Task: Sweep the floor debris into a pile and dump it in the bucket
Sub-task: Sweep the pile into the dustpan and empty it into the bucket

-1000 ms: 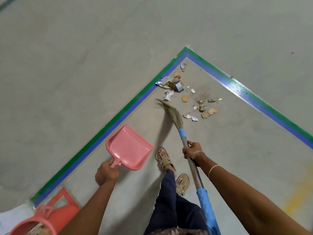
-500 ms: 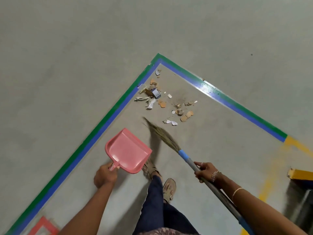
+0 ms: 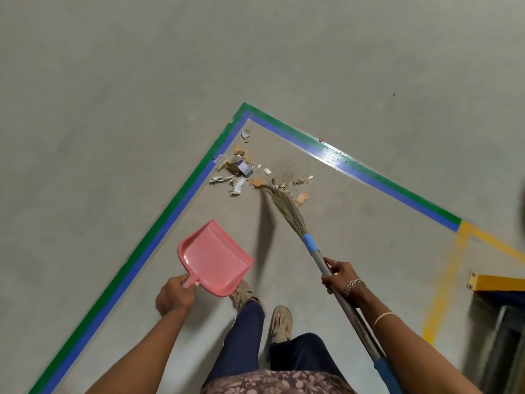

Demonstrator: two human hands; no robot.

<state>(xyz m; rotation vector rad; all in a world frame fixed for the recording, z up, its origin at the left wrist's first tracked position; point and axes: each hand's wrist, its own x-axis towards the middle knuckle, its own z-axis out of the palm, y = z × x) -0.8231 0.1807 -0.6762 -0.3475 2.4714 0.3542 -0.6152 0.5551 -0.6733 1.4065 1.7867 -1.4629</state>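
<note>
Sweeping debris (image 3: 244,169) with broom (image 3: 287,206) (bristles touching).

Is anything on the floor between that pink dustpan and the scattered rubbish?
Nothing visible. Only bare floor lies between the dustpan in the left hand and the rubbish; the broom reaches it from the right.

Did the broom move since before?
Yes. The broom swung forward toward the tape corner; its bristles now reach the debris.

Broom tip (image 3: 268,189) now forward among the debris (image 3: 241,169)
</note>
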